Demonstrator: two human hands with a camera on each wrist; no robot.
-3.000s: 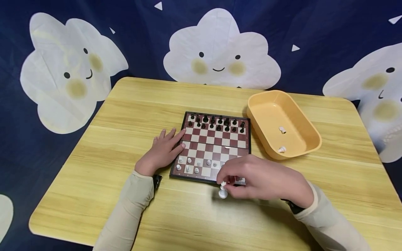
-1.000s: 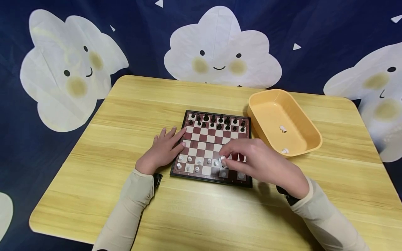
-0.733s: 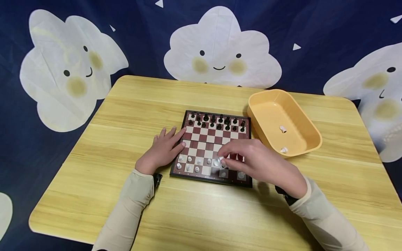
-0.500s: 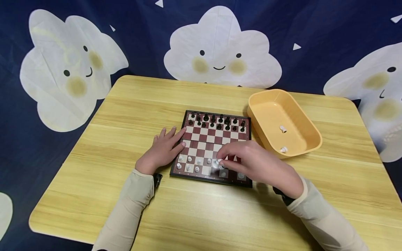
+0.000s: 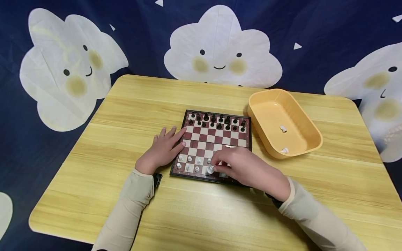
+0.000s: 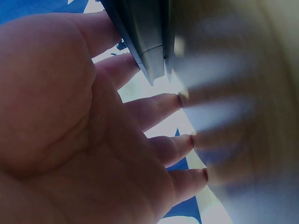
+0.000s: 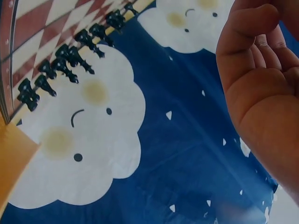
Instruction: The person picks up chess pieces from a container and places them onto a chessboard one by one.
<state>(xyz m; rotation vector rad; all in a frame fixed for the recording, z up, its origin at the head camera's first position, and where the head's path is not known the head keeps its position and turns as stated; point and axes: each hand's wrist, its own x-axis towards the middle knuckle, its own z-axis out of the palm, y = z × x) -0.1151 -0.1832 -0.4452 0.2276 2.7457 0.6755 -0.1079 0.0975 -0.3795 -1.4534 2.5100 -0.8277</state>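
Observation:
A chessboard (image 5: 201,146) lies on the table, with two rows of black chess pieces (image 5: 212,120) along its far side. Several white chess pieces (image 5: 190,159) stand near the left of its close side. My right hand (image 5: 245,166) pinches a white chess piece (image 5: 210,170) between thumb and fingers over the board's nearest row; whether its base touches the square I cannot tell. The hand covers the board's near right part. My left hand (image 5: 161,150) lies with spread fingers at the board's left edge, thumb and index touching it. In the left wrist view, straight fingers (image 6: 156,109) reach past the dark board edge (image 6: 152,51).
An orange bin (image 5: 260,130) stands right of the board, holding two white chess pieces, one in the middle (image 5: 283,129) and one near the front (image 5: 284,150). The wooden table (image 5: 125,101) ends at a dark blue cloth (image 5: 141,42) with cloud prints.
Three seconds ago my right hand held the white piece in front of the board. It moved onto the board, then left and slightly nearer to the closest row. The left hand stayed put.

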